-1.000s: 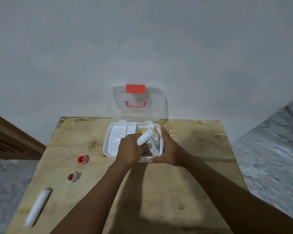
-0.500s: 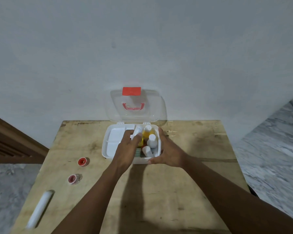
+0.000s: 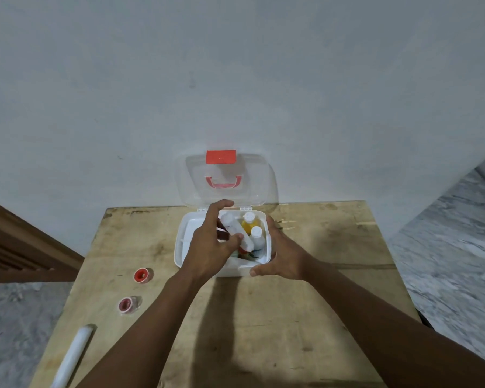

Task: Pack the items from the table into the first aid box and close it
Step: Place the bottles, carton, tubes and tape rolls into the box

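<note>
Head view: white tube (image 3: 235,231) is held slantwise just above the open first aid box (image 3: 183,247). Its long axis runs far-left to near-right, the far end pointing toward the lid hinge. The left hand (image 3: 207,247) has its fingers (image 3: 220,205) curled round the tube, and the right hand (image 3: 280,256) clasps the box's near right corner. It would go in best turned parallel to the yellow bottle (image 3: 248,224) and lowered flat beside it. Two tape rolls (image 3: 140,275) wait on the bench (image 3: 263,317).
</note>
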{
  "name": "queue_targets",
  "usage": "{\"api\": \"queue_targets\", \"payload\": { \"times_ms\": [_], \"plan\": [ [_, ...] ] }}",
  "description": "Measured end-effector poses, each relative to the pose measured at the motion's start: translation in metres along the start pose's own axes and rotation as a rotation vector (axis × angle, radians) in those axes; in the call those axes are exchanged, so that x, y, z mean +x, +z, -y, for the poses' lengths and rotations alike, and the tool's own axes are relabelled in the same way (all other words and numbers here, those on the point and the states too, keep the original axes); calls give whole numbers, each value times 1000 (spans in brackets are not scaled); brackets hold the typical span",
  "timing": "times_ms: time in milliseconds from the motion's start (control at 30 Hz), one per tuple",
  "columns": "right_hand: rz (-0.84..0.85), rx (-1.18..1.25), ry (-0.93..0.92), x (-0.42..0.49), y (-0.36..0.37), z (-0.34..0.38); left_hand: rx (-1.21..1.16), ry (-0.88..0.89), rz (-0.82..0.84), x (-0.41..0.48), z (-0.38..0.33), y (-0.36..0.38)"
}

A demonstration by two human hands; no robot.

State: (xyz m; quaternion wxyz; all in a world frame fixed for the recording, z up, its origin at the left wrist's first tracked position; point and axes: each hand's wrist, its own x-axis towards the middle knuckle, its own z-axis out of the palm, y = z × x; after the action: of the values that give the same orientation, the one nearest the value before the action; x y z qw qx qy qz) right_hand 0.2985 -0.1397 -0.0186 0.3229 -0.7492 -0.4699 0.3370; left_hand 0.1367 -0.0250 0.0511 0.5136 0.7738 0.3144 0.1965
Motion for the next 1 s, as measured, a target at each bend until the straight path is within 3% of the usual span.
{"api": "queue_targets", "payload": {
  "times_ms": [300, 433, 567, 733, 1000],
  "plan": [
    [15, -37, 56, 0, 3, -6, 478, 7, 113, 2, 13, 8],
    [9, -51, 30, -2, -1, 1, 919, 78, 165, 3, 14, 9],
    [10, -31, 28, -1, 1, -2, 1114, 128, 264, 2, 12, 9],
    [19, -35, 22, -1, 1, -2, 1136, 77, 291, 7, 15, 13],
    [33, 2, -3, -3, -3, 1, 847, 15, 255, 10, 21, 20]
  ]
}}
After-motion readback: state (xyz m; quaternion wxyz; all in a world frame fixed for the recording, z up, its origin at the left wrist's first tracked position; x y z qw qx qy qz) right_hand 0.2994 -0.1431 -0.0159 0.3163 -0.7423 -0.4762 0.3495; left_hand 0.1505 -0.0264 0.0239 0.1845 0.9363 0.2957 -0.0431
